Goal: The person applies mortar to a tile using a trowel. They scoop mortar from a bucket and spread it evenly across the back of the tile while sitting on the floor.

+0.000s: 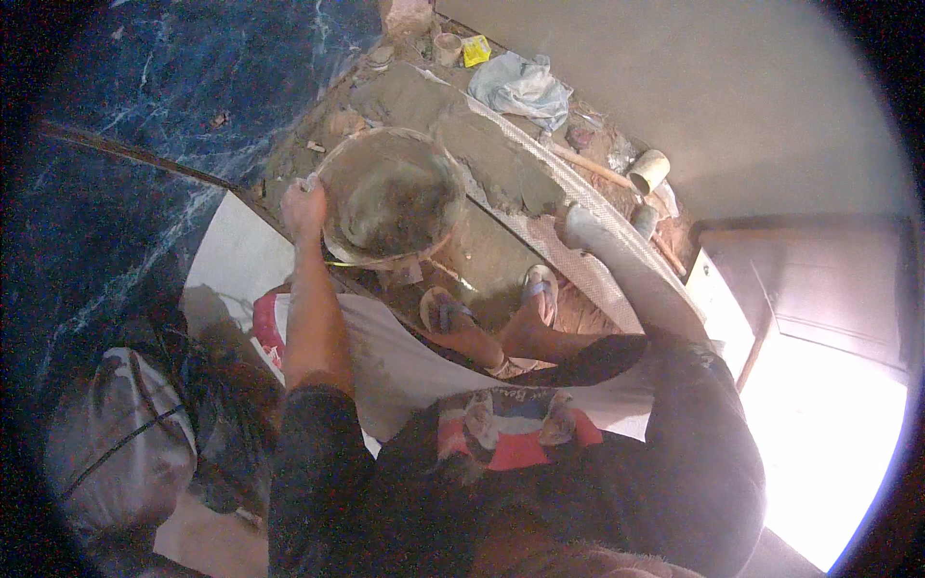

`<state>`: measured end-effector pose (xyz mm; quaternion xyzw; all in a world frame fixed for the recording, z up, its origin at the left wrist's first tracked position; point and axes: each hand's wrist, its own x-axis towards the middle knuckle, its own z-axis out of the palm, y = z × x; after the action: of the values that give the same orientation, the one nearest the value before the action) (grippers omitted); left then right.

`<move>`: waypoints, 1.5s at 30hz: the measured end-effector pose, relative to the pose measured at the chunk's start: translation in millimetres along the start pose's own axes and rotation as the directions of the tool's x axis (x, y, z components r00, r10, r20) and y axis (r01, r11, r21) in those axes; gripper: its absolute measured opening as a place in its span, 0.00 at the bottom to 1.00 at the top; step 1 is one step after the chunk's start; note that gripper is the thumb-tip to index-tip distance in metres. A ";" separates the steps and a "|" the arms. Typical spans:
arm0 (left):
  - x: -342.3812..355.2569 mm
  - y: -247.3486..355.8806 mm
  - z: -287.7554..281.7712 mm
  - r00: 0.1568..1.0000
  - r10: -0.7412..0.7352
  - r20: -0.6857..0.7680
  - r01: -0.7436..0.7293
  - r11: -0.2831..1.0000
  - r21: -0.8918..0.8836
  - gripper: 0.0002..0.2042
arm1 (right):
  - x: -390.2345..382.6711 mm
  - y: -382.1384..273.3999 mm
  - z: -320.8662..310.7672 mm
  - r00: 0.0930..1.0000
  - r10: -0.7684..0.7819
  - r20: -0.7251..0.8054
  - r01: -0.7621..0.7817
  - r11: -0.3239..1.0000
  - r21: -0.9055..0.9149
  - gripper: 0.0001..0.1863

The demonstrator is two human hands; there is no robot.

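My left hand (304, 207) is closed on the left rim of a round, mortar-stained tub (395, 188). The tub looks tilted, its wide mouth facing me, with grey-brown residue smeared inside. On the other side, my right hand (582, 227), pale with dust, reaches down beside a patch of wet grey mortar (525, 183) and a white woven strip (602, 275). Its fingers are blurred, and whether it holds anything cannot be made out. More mortar (400, 96) is spread beyond the tub.
My sandalled feet (540, 294) stand just below the tub. Along the wall (732, 106) lie a crumpled pale cloth (520, 89), a yellow packet (476, 51), a cup (447, 48), a wooden handle (593, 166) and a cylindrical container (649, 171). Dark blue marbled slabs (164, 106) cover the left.
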<state>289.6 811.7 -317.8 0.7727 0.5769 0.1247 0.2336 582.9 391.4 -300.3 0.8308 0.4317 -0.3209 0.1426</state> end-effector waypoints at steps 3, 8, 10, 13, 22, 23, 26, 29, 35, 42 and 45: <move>-1.7 -2.9 1.4 0.996 0.012 -0.085 -0.012 1.000 -0.006 0.24 | -32.4 12.6 -39.2 0.978 -0.202 0.043 0.195 0.973 0.126 0.21; -17.3 22.7 -10.0 0.998 -0.031 -0.057 0.028 0.998 -0.050 0.22 | -34.3 29.9 -18.1 0.988 0.076 0.137 -0.130 0.883 0.452 0.18; -13.6 16.8 -16.1 0.998 -0.051 0.028 0.052 0.998 -0.031 0.21 | -31.6 11.7 -29.4 0.980 0.123 0.154 -0.188 0.819 0.543 0.19; -14.4 17.0 -13.7 0.999 -0.025 -0.025 0.023 0.996 -0.084 0.21 | -38.4 3.5 -39.4 0.994 0.100 -0.038 -0.068 0.864 0.499 0.17; -6.6 7.8 -3.0 0.999 0.032 -0.010 -0.032 0.999 0.017 0.22 | -40.8 -10.9 -37.0 0.986 0.072 0.149 -0.165 0.529 0.833 0.16; -6.9 8.2 -4.7 1.000 0.006 0.000 -0.006 1.000 -0.001 0.23 | -35.0 -8.6 -24.8 0.985 0.058 0.160 -0.167 0.524 0.835 0.16; -9.4 14.1 -8.7 1.000 -0.029 -0.008 0.029 0.999 -0.028 0.23 | -5.9 -0.3 13.8 0.989 0.118 0.089 -0.146 0.680 0.719 0.19; -6.2 10.8 0.3 0.998 -0.001 -0.066 0.000 1.000 -0.017 0.23 | 11.2 57.3 39.5 0.976 -0.213 -0.044 0.208 0.856 0.473 0.22; -7.1 13.4 -2.9 0.999 -0.013 -0.035 0.011 0.998 -0.063 0.24 | -8.1 45.4 21.9 0.982 0.184 -0.040 -0.129 0.811 0.571 0.28; -6.7 4.0 -4.3 0.999 -0.027 -0.044 0.024 0.998 -0.057 0.24 | -40.7 -13.7 -42.8 0.986 0.028 -0.165 -0.004 0.990 0.143 0.27; -6.8 7.4 -3.6 0.999 -0.025 -0.024 0.024 0.999 -0.048 0.24 | -49.3 -11.2 -51.1 0.992 -0.014 -0.124 0.019 0.999 0.040 0.23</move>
<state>292.1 804.4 -310.4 0.7583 0.5858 0.1451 0.2465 574.1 393.4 -229.0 0.8484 0.4397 -0.2786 0.0956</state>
